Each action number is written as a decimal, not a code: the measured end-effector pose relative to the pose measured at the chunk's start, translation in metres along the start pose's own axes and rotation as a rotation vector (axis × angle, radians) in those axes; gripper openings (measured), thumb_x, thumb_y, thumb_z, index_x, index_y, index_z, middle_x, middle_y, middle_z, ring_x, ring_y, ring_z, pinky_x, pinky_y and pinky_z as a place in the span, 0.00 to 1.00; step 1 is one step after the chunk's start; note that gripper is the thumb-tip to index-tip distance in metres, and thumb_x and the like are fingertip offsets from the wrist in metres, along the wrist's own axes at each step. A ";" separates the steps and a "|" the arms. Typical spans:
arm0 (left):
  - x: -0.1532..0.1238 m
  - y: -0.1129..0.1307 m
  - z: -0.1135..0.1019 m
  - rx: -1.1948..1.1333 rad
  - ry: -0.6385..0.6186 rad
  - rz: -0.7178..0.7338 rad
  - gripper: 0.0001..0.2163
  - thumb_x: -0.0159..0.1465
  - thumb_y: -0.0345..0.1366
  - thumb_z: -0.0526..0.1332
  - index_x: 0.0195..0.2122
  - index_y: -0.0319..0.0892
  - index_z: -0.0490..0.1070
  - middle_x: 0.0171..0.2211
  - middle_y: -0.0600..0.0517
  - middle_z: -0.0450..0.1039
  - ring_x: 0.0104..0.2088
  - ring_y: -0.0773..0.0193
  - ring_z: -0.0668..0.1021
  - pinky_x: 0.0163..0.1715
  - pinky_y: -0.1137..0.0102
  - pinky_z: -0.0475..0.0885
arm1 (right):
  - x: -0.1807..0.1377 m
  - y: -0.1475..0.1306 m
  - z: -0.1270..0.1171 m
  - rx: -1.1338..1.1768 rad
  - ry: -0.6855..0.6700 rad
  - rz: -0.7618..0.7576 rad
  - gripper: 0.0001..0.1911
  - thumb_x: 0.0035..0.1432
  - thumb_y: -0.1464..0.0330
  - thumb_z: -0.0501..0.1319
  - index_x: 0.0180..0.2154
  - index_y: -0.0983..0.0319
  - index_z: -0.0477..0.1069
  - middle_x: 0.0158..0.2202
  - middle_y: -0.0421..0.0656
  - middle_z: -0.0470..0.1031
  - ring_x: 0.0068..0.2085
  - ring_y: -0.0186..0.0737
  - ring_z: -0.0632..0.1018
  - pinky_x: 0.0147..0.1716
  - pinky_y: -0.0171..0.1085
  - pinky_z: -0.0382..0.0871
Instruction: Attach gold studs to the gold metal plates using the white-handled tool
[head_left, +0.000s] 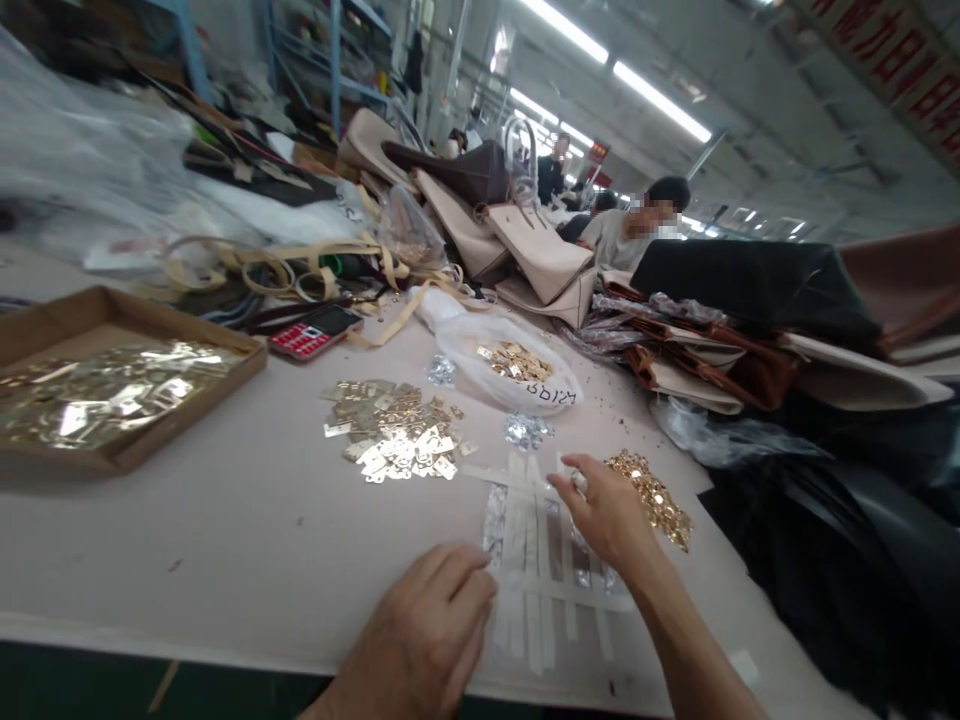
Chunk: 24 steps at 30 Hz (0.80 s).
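Observation:
My left hand [424, 625] rests on the table at the left edge of a patch of pale tape strips [532, 600]. Its fingers are curled and pressed together, and whatever they may hold is hidden. Over the upper right of the strips, my right hand [604, 510] has thumb and forefinger apart. A whitish spot shows in that gap, too small to name. Beside the right hand lies a heap of small gold metal pieces [656, 500]. Small silver pieces [527, 430] lie beyond the strips. Left of them is a pile of flat gold metal plates [401, 430].
A cardboard tray [187, 325] of gold plates stands at the left. A plastic bag [476, 375] of gold pieces lies behind the piles, near a red phone [300, 345]. Pale handbags [536, 250] and brown pieces [757, 365] are stacked behind; black sheets [817, 560] lie right. A person [611, 240] sits beyond.

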<state>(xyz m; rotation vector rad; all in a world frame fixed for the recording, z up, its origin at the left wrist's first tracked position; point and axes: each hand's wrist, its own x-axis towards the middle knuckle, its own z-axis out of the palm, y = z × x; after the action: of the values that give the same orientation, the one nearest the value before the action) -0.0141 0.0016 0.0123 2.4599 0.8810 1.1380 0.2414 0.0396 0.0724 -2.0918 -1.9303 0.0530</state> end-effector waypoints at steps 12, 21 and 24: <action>0.070 -0.087 -0.024 0.421 -0.393 -0.053 0.20 0.63 0.23 0.49 0.48 0.39 0.76 0.48 0.42 0.78 0.50 0.47 0.78 0.51 0.51 0.75 | -0.053 0.041 0.023 0.102 0.107 0.031 0.13 0.68 0.65 0.57 0.50 0.59 0.75 0.44 0.47 0.79 0.47 0.43 0.79 0.49 0.39 0.72; 0.041 -0.141 0.005 0.423 -0.253 0.040 0.21 0.60 0.29 0.47 0.48 0.47 0.74 0.44 0.48 0.77 0.47 0.45 0.78 0.48 0.50 0.72 | -0.035 0.110 0.002 -0.116 0.072 0.265 0.15 0.66 0.71 0.58 0.53 0.61 0.75 0.49 0.51 0.80 0.48 0.46 0.80 0.49 0.42 0.71; 0.042 -0.143 0.003 0.401 -0.248 0.078 0.22 0.63 0.31 0.44 0.51 0.48 0.72 0.44 0.52 0.76 0.46 0.50 0.79 0.48 0.51 0.73 | -0.022 0.111 0.002 -0.152 0.044 0.288 0.13 0.68 0.68 0.56 0.49 0.59 0.77 0.47 0.51 0.80 0.45 0.45 0.81 0.47 0.41 0.70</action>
<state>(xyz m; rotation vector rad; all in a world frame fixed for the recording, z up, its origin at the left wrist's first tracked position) -0.0490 0.1391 -0.0350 2.8979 1.0238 0.7069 0.3463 0.0119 0.0403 -2.4346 -1.6409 -0.0817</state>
